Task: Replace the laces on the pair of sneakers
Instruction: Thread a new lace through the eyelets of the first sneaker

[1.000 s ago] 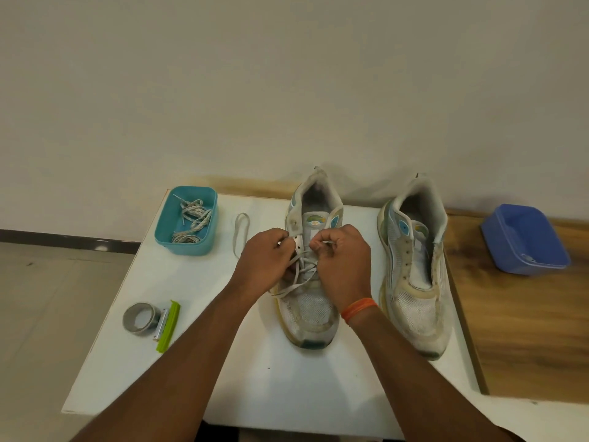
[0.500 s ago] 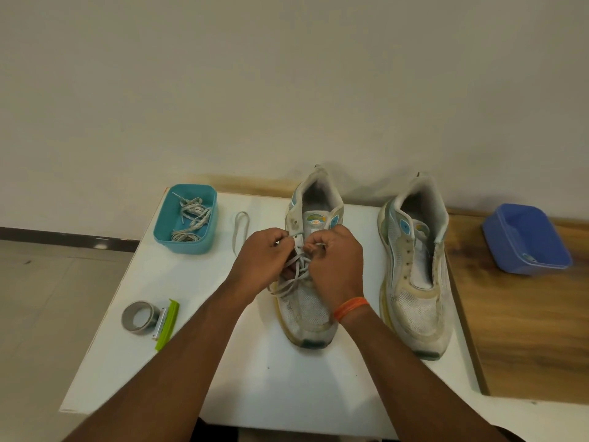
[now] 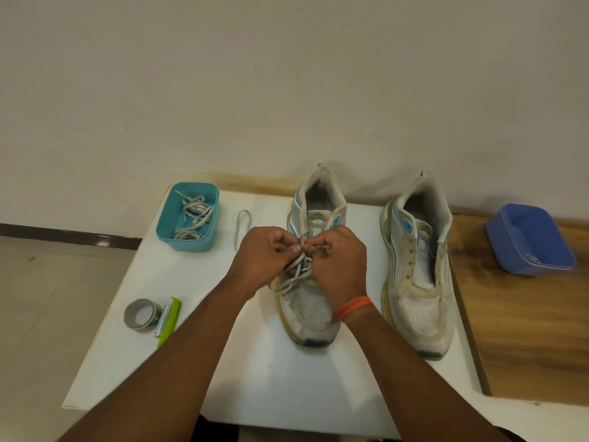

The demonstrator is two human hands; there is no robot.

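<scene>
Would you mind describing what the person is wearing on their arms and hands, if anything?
Both forearms are bare, with no sleeves in view. The right hand has an orange band of several thin strands around its wrist. The left hand and its wrist carry nothing: no gloves, watch or visible rings on either.

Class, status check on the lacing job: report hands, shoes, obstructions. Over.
Left hand and right hand both pinch the lace on the left sneaker. Right sneaker unlaced. Nothing obstructing.

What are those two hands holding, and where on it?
Both the left hand and right hand pinch the lace near the left sneaker's upper eyelets.
</scene>
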